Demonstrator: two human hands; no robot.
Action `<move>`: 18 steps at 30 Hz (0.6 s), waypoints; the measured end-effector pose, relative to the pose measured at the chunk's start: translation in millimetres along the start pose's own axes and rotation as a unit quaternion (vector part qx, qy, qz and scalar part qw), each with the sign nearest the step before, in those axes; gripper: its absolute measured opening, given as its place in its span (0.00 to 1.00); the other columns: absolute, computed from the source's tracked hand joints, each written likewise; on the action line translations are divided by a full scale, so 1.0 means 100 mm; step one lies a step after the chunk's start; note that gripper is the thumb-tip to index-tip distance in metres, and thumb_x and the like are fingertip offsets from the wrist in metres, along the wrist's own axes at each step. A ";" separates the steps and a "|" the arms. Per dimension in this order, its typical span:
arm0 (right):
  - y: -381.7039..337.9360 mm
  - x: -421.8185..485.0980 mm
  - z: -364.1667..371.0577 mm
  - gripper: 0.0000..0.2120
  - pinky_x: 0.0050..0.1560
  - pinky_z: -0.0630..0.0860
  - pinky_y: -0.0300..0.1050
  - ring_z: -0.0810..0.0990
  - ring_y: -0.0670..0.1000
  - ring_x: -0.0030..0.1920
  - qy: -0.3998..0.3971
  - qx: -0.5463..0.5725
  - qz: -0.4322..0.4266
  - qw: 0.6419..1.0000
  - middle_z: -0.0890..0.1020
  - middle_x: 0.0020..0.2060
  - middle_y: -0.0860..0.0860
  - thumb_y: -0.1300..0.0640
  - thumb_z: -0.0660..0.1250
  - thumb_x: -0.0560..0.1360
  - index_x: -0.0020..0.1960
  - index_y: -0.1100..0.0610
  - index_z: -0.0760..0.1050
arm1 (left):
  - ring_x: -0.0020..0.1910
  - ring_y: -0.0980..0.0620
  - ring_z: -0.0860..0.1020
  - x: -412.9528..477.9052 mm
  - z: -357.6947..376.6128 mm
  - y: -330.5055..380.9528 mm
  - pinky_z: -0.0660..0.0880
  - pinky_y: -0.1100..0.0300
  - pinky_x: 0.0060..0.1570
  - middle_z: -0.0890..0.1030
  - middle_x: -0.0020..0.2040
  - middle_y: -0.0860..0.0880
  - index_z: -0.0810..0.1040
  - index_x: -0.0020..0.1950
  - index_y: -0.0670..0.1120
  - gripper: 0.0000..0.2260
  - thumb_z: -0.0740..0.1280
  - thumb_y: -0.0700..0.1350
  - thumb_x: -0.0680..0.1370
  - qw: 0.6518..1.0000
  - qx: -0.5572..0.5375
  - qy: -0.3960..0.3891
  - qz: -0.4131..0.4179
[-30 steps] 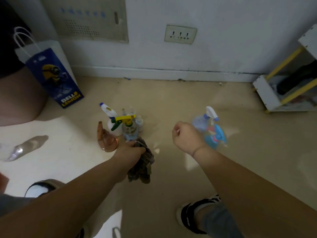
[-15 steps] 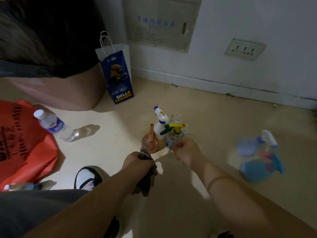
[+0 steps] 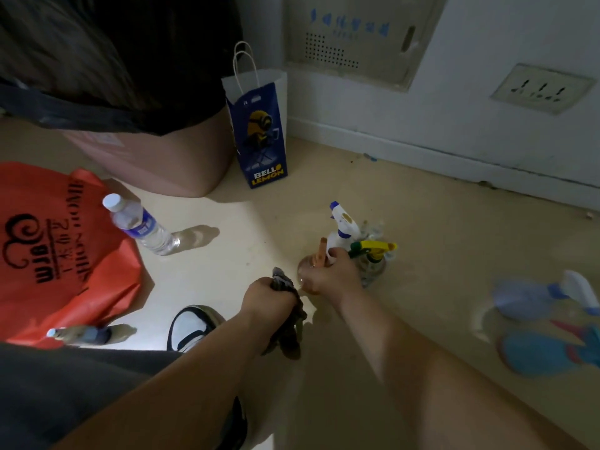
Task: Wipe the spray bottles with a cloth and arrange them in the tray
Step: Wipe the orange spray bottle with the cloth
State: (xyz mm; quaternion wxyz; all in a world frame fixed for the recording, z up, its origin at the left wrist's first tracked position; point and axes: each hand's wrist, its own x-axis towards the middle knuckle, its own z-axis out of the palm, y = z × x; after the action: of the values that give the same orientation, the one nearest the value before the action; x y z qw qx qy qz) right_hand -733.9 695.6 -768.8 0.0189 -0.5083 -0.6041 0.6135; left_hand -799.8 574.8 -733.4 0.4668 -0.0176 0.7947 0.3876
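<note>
A cluster of spray bottles stands on the floor: an amber bottle [image 3: 319, 254], a white one with a blue tip [image 3: 341, 227] and a clear one with a yellow-green trigger [image 3: 373, 254]. My right hand [image 3: 331, 276] curls round the amber bottle's body. Just to its left, my left hand [image 3: 268, 297] grips a dark cloth [image 3: 290, 336] that hangs below the fist. Off to the right, a pale blue spray bottle [image 3: 526, 297] and a teal one [image 3: 545, 352] are blurred. I cannot make out a tray.
A water bottle [image 3: 139, 225] stands by a red bag [image 3: 48, 248] on the left. Behind are a pink bin [image 3: 156, 160] and a blue paper bag [image 3: 259, 134] near the wall. My shoe [image 3: 191, 324] is below the cloth, a small bottle [image 3: 78, 334] lies lower left.
The view swung left. My right hand moved from mid-air across to the bottle cluster and closed on the amber bottle. My left hand lifted the cloth slightly, still gripping it.
</note>
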 end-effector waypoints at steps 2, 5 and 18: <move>-0.02 -0.01 0.01 0.10 0.56 0.80 0.55 0.82 0.56 0.48 0.023 0.000 -0.005 1.000 0.82 0.46 0.56 0.58 0.73 0.73 0.49 0.58 0.74 | 0.41 0.45 0.87 0.00 -0.02 -0.01 0.85 0.47 0.49 0.87 0.44 0.40 0.80 0.54 0.38 0.07 0.66 0.34 0.77 1.000 0.006 0.002 0.001; -0.04 -0.05 0.00 0.09 0.58 0.79 0.61 0.81 0.63 0.53 0.039 -0.041 -0.028 0.998 0.83 0.50 0.61 0.58 0.69 0.75 0.52 0.63 0.77 | 0.36 0.50 0.86 -0.02 -0.05 0.01 0.85 0.54 0.41 0.87 0.42 0.41 0.81 0.53 0.37 0.07 0.65 0.34 0.77 1.000 0.012 0.008 0.013; -0.48 -1.03 -0.97 0.06 0.38 0.78 0.43 0.79 0.53 0.35 0.008 -0.024 -0.063 0.998 0.83 0.35 0.58 0.63 0.75 0.72 0.48 0.64 0.85 | 0.34 0.42 0.80 -0.79 -0.01 0.40 0.82 0.44 0.38 0.83 0.37 0.43 0.79 0.47 0.43 0.09 0.76 0.37 0.71 0.997 0.031 -0.007 0.076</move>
State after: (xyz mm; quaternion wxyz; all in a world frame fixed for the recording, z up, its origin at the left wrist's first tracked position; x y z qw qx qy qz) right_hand -650.1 713.3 -646.3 0.0504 -0.4746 -0.6491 0.5924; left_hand -771.9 576.3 -649.6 0.4420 0.0601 0.8018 0.3976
